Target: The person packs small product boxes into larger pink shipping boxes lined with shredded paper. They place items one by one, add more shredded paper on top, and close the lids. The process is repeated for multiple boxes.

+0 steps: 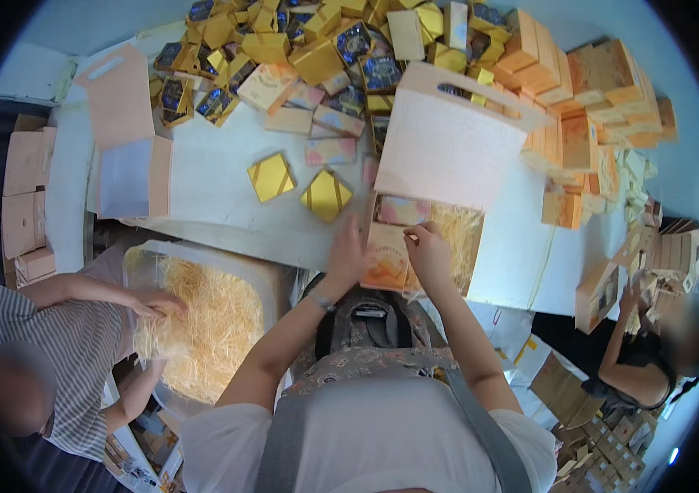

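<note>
In front of me a pale pink gift box (pixel 477 265) stands with its handled lid (pixel 448 145) raised. Inside it are a pink patterned small box (pixel 405 211), a cream and orange printed box (pixel 386 256) and pale shredded filler (pixel 455 234). My right hand (pixel 429 249) is over the middle of the gift box, fingers curled with thumb and fingertips together; whether something thin is pinched there I cannot tell. My left hand (pixel 347 249), slightly blurred, is at the box's left side, its fingers extended and nothing visible in it. Two gold boxes (pixel 271 177) lie on the table to the left.
Gold boxes (pixel 266 48) are heaped at the back, orange boxes (pixel 577 142) stacked at the right. Another open pink box (pixel 161 179) stands left. A co-worker (pixel 72 320) handles filler in a plastic tub (pixel 269 289); another person (pixel 639 370) holds something at the right.
</note>
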The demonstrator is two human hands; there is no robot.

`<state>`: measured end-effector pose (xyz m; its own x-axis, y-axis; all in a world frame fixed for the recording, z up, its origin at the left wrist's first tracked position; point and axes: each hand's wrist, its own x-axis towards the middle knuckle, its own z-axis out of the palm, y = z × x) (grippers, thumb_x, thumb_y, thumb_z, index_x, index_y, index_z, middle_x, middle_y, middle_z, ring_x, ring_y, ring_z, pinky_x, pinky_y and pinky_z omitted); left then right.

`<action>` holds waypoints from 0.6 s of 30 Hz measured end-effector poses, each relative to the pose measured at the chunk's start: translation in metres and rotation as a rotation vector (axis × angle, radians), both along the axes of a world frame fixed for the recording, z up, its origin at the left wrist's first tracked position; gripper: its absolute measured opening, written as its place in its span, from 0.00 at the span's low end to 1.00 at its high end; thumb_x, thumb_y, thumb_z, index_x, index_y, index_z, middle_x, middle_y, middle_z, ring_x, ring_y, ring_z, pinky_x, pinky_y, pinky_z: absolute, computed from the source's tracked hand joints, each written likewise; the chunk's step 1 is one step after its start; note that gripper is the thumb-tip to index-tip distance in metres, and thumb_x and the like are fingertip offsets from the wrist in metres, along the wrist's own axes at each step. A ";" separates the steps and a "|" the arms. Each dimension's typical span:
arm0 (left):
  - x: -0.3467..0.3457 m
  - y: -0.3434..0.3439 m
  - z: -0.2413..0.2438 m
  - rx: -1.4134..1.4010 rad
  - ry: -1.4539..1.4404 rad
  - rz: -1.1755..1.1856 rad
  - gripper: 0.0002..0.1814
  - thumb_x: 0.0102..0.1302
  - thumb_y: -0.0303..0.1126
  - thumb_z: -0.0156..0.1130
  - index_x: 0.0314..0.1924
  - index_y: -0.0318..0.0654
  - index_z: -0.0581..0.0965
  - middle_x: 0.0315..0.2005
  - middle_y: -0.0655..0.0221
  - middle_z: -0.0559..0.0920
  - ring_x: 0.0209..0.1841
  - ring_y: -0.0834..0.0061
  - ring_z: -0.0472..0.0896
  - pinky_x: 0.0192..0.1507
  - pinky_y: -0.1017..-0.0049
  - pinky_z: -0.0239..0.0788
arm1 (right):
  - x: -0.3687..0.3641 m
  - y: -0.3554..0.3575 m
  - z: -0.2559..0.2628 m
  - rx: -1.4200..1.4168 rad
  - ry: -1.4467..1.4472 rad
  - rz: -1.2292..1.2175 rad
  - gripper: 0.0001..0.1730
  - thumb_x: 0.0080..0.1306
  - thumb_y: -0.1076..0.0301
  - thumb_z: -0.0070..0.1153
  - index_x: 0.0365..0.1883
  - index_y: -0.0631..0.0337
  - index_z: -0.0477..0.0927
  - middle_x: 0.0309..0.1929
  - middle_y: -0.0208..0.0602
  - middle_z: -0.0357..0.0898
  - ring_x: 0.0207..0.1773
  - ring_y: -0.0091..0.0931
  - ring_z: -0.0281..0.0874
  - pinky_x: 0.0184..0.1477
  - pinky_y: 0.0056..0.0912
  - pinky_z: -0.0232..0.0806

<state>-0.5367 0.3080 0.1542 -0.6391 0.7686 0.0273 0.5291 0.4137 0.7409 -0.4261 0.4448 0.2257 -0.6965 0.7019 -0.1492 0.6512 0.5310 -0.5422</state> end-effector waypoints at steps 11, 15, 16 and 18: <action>-0.214 0.183 0.036 -0.615 0.417 -0.153 0.20 0.58 0.33 0.56 0.52 0.37 0.73 0.49 0.58 0.72 0.53 0.52 0.68 0.53 0.58 0.59 | -0.291 0.124 0.050 0.389 -0.469 0.781 0.11 0.60 0.69 0.50 0.37 0.59 0.82 0.35 0.42 0.82 0.42 0.38 0.81 0.39 0.40 0.72; -0.206 0.199 -0.026 -0.532 0.420 0.128 0.31 0.55 0.35 0.60 0.61 0.49 0.68 0.52 0.56 0.65 0.53 0.52 0.66 0.54 0.59 0.58 | -0.326 0.178 0.062 0.394 -0.677 1.040 0.16 0.61 0.58 0.53 0.40 0.59 0.84 0.44 0.40 0.82 0.46 0.37 0.80 0.41 0.43 0.73; -0.205 0.198 -0.017 -0.494 0.413 0.084 0.32 0.54 0.36 0.62 0.62 0.50 0.68 0.51 0.56 0.66 0.53 0.52 0.66 0.54 0.60 0.58 | -0.340 0.197 0.056 0.375 -0.740 1.101 0.18 0.60 0.56 0.54 0.38 0.60 0.84 0.43 0.40 0.82 0.46 0.38 0.80 0.41 0.43 0.73; -0.211 0.195 0.025 -0.460 0.227 -0.063 0.44 0.45 0.38 0.71 0.65 0.44 0.63 0.54 0.53 0.65 0.56 0.52 0.65 0.57 0.59 0.58 | -0.351 0.227 0.051 0.304 -0.775 1.123 0.20 0.59 0.56 0.53 0.40 0.63 0.83 0.43 0.44 0.81 0.45 0.38 0.79 0.42 0.45 0.70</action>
<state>-0.7480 0.5032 0.1791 -0.6086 0.7704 -0.1901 0.6899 0.6321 0.3529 -0.7773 0.6720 0.2765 -0.7129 -0.0951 -0.6948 -0.1176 0.9929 -0.0152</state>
